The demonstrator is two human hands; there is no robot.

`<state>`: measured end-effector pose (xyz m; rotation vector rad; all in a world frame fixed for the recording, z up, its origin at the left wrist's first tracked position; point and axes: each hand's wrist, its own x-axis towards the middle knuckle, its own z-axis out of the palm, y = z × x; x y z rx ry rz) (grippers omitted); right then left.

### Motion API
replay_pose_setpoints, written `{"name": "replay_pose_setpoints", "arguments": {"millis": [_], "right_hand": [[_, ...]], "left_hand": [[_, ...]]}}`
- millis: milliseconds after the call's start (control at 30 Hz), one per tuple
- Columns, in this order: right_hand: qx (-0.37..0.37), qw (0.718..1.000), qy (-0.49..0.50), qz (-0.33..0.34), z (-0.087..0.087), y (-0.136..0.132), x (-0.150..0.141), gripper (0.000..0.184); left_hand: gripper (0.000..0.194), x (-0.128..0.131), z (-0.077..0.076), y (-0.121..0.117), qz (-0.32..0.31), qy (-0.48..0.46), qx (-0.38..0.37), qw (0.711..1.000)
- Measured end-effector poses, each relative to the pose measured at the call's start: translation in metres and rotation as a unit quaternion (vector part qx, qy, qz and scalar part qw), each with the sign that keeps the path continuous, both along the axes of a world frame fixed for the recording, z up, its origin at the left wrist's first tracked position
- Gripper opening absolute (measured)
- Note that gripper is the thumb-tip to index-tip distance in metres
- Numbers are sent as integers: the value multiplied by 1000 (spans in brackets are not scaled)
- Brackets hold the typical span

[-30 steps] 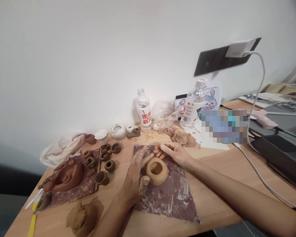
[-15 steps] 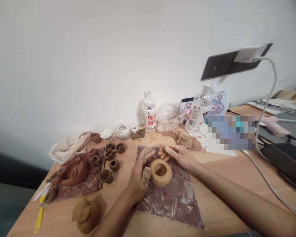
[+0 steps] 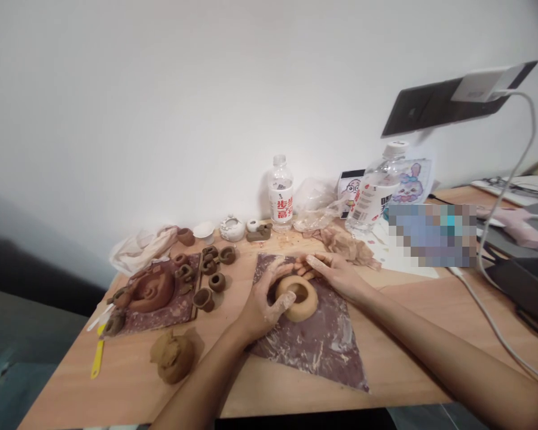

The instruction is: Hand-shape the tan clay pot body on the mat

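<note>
A round, light-brown clay pot (image 3: 308, 306) with a wide opening sits on a dark, clay-smeared mat (image 3: 314, 352). My left hand (image 3: 269, 298) curves around the pot's left side, thumb over the rim by the opening and fingers along the outer wall. At the far right of the pot is my right hand (image 3: 327, 272), fingers loosely bent and apart, holding nothing; whether its fingertips touch the wall I cannot tell. Pale clay coats the fingers of both hands. Left of my left forearm, a rough clay lump (image 3: 174, 357) rests on the wooden table.
Several small clay pots (image 3: 216, 282) stand left of the mat. Beyond them a reddish clay piece (image 3: 152, 289) lies on another board, near a yellow tool (image 3: 97, 358). Two plastic bottles (image 3: 281, 197) stand along the wall. A mounted tablet (image 3: 452, 98) and its white cable hang at right.
My left thumb has swung from beside the pot onto its rim. My right hand stays near the pot's far side. The whole view has shifted slightly.
</note>
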<state>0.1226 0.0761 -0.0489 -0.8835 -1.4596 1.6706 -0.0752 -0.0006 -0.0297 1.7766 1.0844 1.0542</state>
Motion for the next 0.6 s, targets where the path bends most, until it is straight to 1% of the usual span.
{"name": "replay_pose_setpoints", "arguments": {"millis": [67,133,200,267,300,333,400,433,467,500,600], "right_hand": [[24,999,-3,26,1,0,2,53],[63,995,7,82,3,-1,6,60],[108,981,13,159,6,-2,10,79],[169,961,-12,217,8,-4,13,106],[208,951,-35,227,9,-5,14,116],[248,940,-61,227,10,-5,14,122],[315,919,-96,216,11,-7,14,127],[334,912,-105,213,11,-8,13,129],[346,907,-110,212,11,-8,12,129],[353,904,-113,211,10,-9,11,128],[363,904,-124,190,8,-9,8,120]], "left_hand": [[68,0,3,0,-19,1,3,1000],[71,0,6,0,-31,22,3,999],[68,0,9,0,-33,38,6,999],[71,0,10,0,-38,38,8,999],[79,-1,10,0,-42,35,8,998],[90,-1,8,0,-47,36,7,998],[112,-2,4,0,-53,52,10,997],[119,-2,2,1,-51,67,15,996],[121,-2,0,1,-46,83,26,995],[120,-2,-2,2,-41,99,41,993],[111,-3,-5,4,-41,123,86,988]]}}
